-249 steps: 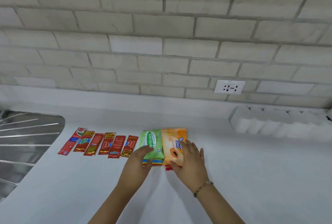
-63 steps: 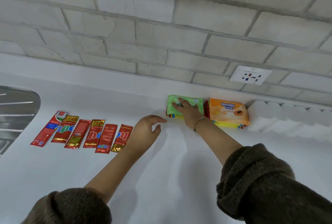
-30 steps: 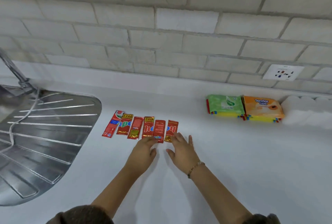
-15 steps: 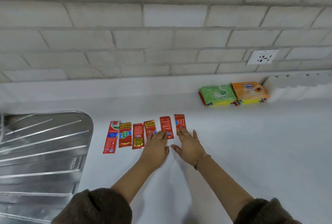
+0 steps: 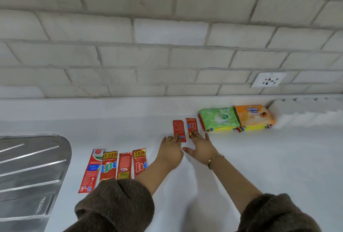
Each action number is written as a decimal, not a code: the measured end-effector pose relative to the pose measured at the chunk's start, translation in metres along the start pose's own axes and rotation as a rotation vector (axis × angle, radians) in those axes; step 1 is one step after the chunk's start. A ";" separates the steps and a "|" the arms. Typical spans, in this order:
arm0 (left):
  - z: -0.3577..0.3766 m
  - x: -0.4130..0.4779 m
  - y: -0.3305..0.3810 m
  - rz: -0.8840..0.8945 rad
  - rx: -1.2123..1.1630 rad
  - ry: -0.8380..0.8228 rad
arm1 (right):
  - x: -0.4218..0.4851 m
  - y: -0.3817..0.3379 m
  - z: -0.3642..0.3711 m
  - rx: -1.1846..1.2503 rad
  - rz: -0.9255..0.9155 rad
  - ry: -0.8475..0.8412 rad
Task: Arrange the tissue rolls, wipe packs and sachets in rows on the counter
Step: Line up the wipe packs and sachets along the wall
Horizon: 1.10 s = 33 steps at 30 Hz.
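Observation:
Two red sachets (image 5: pixel 178 128) (image 5: pixel 191 125) lie side by side near the back of the white counter (image 5: pixel 241 166), just left of the wipe packs. My left hand (image 5: pixel 171 150) lies flat with its fingertips on the left sachet's near end. My right hand (image 5: pixel 201 146) presses its fingertips on the right one. Several other red sachets (image 5: pixel 115 165) stay in a row near the sink. A green wipe pack (image 5: pixel 219 118) and an orange wipe pack (image 5: pixel 253 115) sit on stacked packs against the wall. White tissue rolls (image 5: pixel 304 112) line the wall at the right.
A steel sink drainboard (image 5: pixel 31 172) fills the left side. A wall socket (image 5: pixel 269 79) is set in the brick wall (image 5: pixel 167 36) above the wipe packs. My brown sleeves are at the bottom edge.
Both hands have slid the two rightmost sachets away from the row, toward the back wall and up beside the green wipe pack. The other sachets have stayed put.

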State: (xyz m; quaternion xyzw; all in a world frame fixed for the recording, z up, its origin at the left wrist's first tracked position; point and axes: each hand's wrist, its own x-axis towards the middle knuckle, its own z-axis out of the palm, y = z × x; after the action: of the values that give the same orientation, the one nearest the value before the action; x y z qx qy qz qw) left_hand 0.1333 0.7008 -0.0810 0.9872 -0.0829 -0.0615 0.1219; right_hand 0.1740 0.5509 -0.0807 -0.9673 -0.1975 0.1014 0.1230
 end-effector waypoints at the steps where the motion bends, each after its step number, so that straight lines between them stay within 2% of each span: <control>1: 0.000 0.005 0.003 0.000 -0.003 0.003 | 0.003 0.002 -0.001 -0.008 -0.004 0.004; 13: -0.001 0.030 0.009 -0.020 0.007 -0.018 | 0.020 0.016 -0.011 -0.079 -0.028 -0.046; 17: -0.004 0.019 0.000 0.020 -0.057 0.049 | 0.013 0.009 -0.011 -0.095 -0.013 -0.027; 21: -0.014 -0.022 -0.023 0.001 -0.146 0.148 | -0.012 -0.022 -0.004 -0.036 -0.100 0.045; 24: -0.020 -0.066 -0.047 -0.063 -0.147 0.224 | -0.032 -0.053 0.011 -0.014 -0.200 0.008; 29: -0.019 -0.134 -0.086 -0.228 -0.136 0.187 | -0.057 -0.107 0.031 -0.028 -0.346 -0.049; 33: -0.014 -0.173 -0.104 -0.257 -0.118 0.210 | -0.069 -0.136 0.043 -0.024 -0.432 -0.046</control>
State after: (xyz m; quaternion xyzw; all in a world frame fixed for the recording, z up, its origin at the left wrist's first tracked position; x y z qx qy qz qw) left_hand -0.0184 0.8347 -0.0761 0.9818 0.0609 0.0220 0.1786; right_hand 0.0531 0.6525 -0.0735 -0.9013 -0.4042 0.0922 0.1256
